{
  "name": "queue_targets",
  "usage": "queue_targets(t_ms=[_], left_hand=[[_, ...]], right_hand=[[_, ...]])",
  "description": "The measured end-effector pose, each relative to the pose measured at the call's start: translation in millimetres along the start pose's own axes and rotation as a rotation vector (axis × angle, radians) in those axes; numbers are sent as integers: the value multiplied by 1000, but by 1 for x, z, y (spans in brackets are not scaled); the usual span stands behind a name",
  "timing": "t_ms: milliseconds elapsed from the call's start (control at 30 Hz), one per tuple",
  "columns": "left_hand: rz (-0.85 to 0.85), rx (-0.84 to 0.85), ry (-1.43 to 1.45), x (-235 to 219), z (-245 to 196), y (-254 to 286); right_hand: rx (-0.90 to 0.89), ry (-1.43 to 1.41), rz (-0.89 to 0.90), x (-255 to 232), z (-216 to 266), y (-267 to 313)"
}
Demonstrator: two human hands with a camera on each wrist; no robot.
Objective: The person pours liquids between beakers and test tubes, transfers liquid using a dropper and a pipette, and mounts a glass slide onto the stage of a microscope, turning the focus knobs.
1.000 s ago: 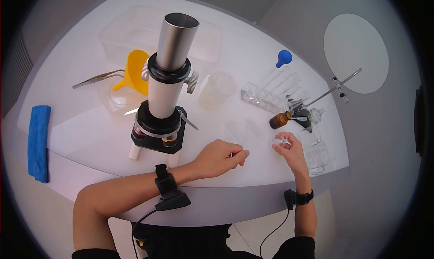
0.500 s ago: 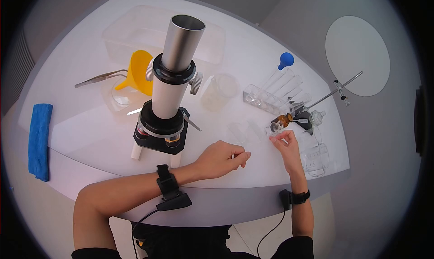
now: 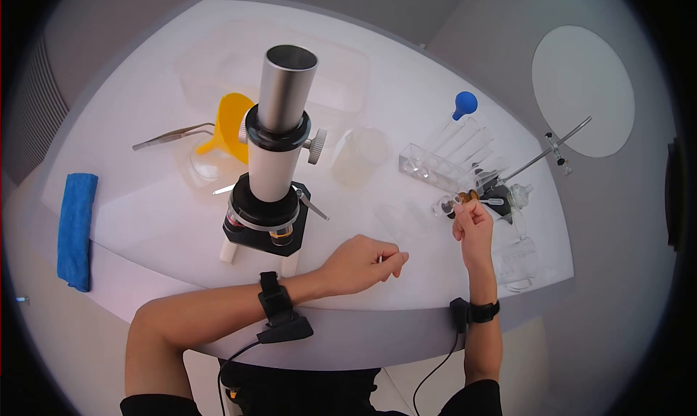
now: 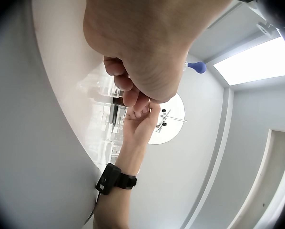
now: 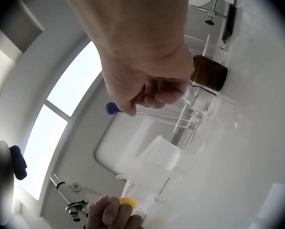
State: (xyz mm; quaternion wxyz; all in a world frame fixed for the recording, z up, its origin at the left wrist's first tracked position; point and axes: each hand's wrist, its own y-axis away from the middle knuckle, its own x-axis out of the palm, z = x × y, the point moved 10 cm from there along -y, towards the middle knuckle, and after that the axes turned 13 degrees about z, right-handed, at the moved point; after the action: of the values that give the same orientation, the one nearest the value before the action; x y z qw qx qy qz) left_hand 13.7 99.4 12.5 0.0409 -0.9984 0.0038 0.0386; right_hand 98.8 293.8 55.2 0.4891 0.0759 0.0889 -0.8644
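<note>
At far left on the desk (image 3: 341, 231), a blue cloth (image 3: 78, 231); next, metal tweezers (image 3: 170, 135) beside a yellow funnel (image 3: 234, 122); then the microscope (image 3: 271, 170). Farther right, left hand (image 3: 359, 266) with fingers loosely curled; apart from it, right hand (image 3: 475, 234) with bent fingers by the amber bottle (image 5: 209, 73), grip unclear.

The curved white desk (image 3: 341, 223) is being viewed from above, forward and down, by the head camera. From the wrists, sideways, the bare left hand (image 3: 363, 265) and bare right hand (image 3: 475, 234) are being filmed close up, each with the other beyond. A blue rubber bulb (image 3: 465, 105) is being shared by all three views.
</note>
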Motion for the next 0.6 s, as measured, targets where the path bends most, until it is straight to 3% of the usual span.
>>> queue_targets(t_ms=[33,167,233,400,467,600], left_hand=[[3,-12,4,0,0,0],[21,-53,-37,1,6,-1],[14,-80,-33,1,6,-1],[19,-122,-25,2,8,-2],[40,-143,-39,4,9,-3],[17,-185,-36,3,5,-2]], right_hand=[[-95,-115,7,3,5,-3],[-168,-236,22,7,-18,-2],[-195,110,42,8,-25,6],[-295,217,-13,9,3,16],[-329,409,63,19,12,18],[-274,378,49,17,13,18]])
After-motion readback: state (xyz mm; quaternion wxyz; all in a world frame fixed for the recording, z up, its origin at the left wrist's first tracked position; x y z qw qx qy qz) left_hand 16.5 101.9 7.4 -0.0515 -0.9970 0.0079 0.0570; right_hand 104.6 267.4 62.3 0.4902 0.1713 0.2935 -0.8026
